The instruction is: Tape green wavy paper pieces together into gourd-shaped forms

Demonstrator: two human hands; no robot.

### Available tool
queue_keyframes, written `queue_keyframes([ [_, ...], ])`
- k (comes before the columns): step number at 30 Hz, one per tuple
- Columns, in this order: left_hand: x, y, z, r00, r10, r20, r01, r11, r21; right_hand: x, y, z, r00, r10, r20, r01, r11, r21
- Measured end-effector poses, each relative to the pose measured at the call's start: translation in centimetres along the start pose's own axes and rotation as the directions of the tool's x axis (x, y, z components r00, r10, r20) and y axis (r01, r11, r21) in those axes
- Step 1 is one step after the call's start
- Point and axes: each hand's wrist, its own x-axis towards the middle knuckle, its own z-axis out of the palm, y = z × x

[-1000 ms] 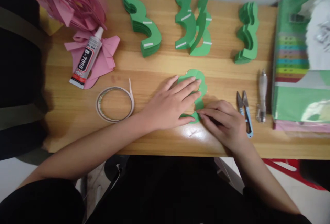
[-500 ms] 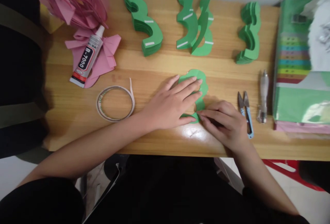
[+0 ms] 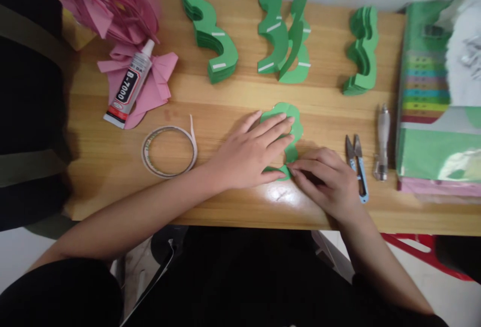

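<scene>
My left hand (image 3: 253, 151) lies flat with fingers spread over a wavy green paper cutout (image 3: 295, 129), which rests on the wooden table. At the cutout's lower right edge, the thumb and forefinger of my right hand (image 3: 325, 179) are pinched together on the paper. Whether a small strip is also between those fingertips cannot be made out. Part of the cutout is hidden under my left palm and fingers. Left of my left hand is a roll of white double-sided tape (image 3: 145, 154) with its loose end sticking up. Blue-handled thread snips (image 3: 358, 166) lie just right of my right hand.
Several green cutout stacks (image 3: 225, 53), some bearing white tape strips, stand along the back. A B-7000 glue tube (image 3: 130, 86) lies on folded pink paper (image 3: 160, 78) at left. A clear pen-like tool (image 3: 383, 141) and green packs (image 3: 432, 151) are at right.
Both hands keep nearly the same place and pose on the green cutout. The view has shifted very slightly; nothing on the table has visibly moved.
</scene>
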Motion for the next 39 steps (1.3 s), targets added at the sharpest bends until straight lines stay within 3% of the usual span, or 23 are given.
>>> queue_keyframes([
  [15, 0.1, 0.1, -0.2, 0.999, -0.018, 0.044, 0.018, 1.0, 0.003, 0.4, 0.3, 0.3, 0.999, 0.029, 0.026, -0.029, 1.0, -0.004],
  [23, 0.2, 0.1, -0.3, 0.997, -0.024, 0.076, 0.022, 1.0, 0.021, 0.5, 0.6, 0.4, 1.0, -0.014, 0.023, 0.014, 1.0, -0.008],
  [33, 0.2, 0.1, -0.3, 0.998, -0.019, 0.064, 0.018, 1.0, 0.013, 1.0, 0.6, -0.1, 0.994, -0.034, 0.099, 0.037, 0.999, -0.031],
  [39, 0.1, 0.1, -0.3, 0.998, -0.023, 0.055, 0.023, 1.0, 0.012, 2.0, 0.9, -0.2, 0.97, -0.153, 0.186, 0.175, 0.979, -0.108],
])
